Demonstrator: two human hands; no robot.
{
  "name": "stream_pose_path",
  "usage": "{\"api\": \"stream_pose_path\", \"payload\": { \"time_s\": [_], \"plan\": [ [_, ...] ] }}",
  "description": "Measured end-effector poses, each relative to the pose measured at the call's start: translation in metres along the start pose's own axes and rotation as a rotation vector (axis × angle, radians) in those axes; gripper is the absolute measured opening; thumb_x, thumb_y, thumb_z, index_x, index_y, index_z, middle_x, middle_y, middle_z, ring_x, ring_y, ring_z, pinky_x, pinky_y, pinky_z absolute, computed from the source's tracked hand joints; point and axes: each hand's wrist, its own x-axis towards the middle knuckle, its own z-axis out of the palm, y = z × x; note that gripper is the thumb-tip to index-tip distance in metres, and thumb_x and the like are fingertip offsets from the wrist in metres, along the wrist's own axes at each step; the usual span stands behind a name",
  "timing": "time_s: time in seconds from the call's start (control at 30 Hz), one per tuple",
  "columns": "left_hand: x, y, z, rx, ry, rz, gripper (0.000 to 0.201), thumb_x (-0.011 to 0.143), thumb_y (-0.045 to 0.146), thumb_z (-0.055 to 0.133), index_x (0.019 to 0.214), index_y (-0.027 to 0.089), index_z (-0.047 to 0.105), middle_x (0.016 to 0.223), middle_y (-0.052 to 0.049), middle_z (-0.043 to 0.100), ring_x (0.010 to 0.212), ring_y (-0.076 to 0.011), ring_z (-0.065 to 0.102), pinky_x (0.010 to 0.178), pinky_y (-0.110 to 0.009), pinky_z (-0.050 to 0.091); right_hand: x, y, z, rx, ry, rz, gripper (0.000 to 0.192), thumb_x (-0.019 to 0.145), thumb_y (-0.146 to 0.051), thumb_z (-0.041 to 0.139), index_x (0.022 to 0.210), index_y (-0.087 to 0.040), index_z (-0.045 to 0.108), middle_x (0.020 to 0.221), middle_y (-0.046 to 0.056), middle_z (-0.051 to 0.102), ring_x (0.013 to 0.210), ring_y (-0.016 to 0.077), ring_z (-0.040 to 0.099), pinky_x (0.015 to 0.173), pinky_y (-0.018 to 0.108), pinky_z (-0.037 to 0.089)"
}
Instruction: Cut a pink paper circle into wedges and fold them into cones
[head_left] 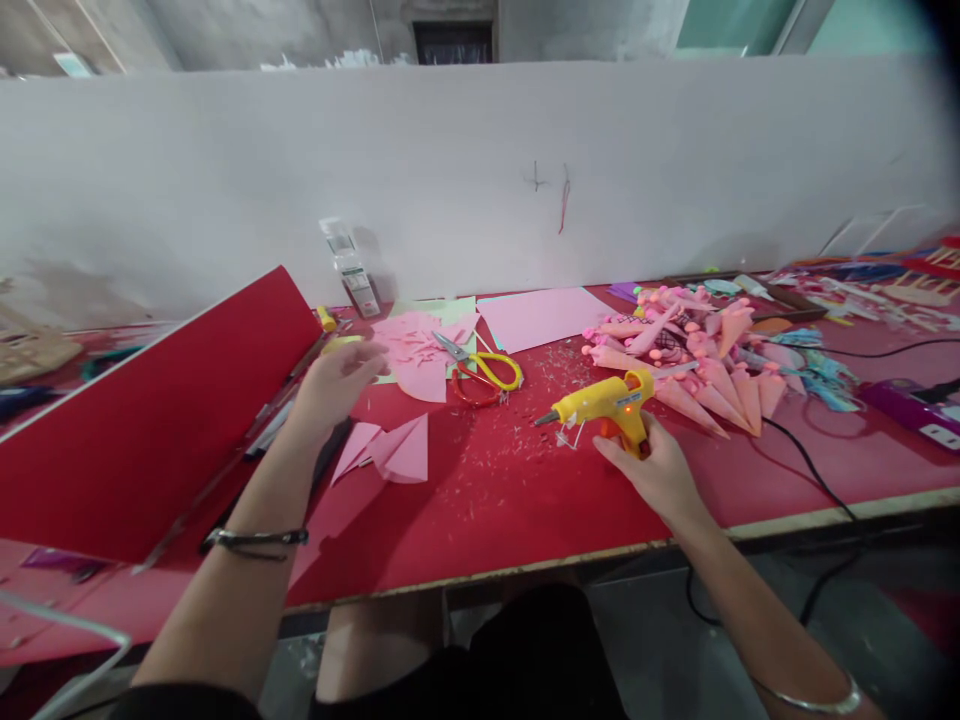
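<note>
there, right hand (654,470) clasped round the glue gun (604,405) (nozzle leftward), left hand (337,378) open above pink paper (386,450)

You are looking at a scene lit evenly and fairly brightly from above, with no hard glare on the red surface (525,500). Shadows are soft: a faint one sits on the white wall (480,170) behind the clear packet (349,265), and a darker one lies under the folded pink paper (390,450). Your left hand (334,380) is smeared by motion blur, its fingertips indistinct, while your right hand (652,470) is sharper. The wide lens bows the wall's top edge and the surface's front edge. The right corners darken into vignetting. Far clutter at the right edge is soft and hard to read.
</note>
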Motion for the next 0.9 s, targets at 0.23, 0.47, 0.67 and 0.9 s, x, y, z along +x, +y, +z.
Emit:
{"api": "stream_pose_path", "payload": {
  "time_s": [0.23, 0.47, 0.67, 0.9],
  "plan": [
    [0.019, 0.02, -0.001, -0.479, -0.001, -0.025, 0.012, 0.08, 0.018, 0.051, 0.091, 0.019, 0.052, 0.08, 0.004, 0.057, 0.08, -0.0078, 0.056, 0.077, -0.025, 0.044, 0.0, -0.002, -0.001, -0.002, 0.012, 0.016, 0.035, 0.061, -0.043, 0.065, 0.08, -0.017, 0.052, 0.062, -0.002, 0.05, 0.054, 0.0125, 0.048, 0.051, 0.025, 0.041],
    [0.025, 0.065, -0.006, -0.593, -0.072, -0.024, 0.018, 0.078, 0.017, 0.054, 0.095, 0.023, 0.055, 0.074, 0.005, 0.054, 0.06, -0.0024, 0.046, 0.068, -0.021, 0.046, 0.0, -0.004, -0.002, -0.014, 0.014, 0.004, 0.036, 0.061, -0.043, 0.064, 0.083, -0.017, 0.052, 0.063, -0.002, 0.05, 0.054, 0.0126, 0.047, 0.05, 0.024, 0.04],
    [0.017, 0.119, -0.004, -0.294, -0.123, 0.235, 0.025, 0.081, 0.019, 0.047, 0.105, 0.02, 0.052, 0.079, 0.005, 0.053, 0.055, 0.0002, 0.045, 0.055, -0.017, 0.037, 0.0, -0.004, -0.001, -0.012, 0.027, -0.002, 0.035, 0.061, -0.044, 0.064, 0.079, -0.017, 0.05, 0.06, -0.003, 0.047, 0.052, 0.0114, 0.044, 0.047, 0.023, 0.039],
    [0.032, 0.096, 0.011, -0.09, 0.15, 0.37, 0.016, 0.081, 0.023, 0.045, 0.087, 0.015, 0.057, 0.071, 0.003, 0.058, 0.057, -0.0049, 0.052, 0.053, -0.019, 0.039, 0.0, -0.005, -0.001, -0.003, 0.051, 0.035, 0.037, 0.061, -0.044, 0.063, 0.081, -0.017, 0.05, 0.061, -0.003, 0.048, 0.054, 0.0122, 0.045, 0.05, 0.024, 0.04]
  ]
}}
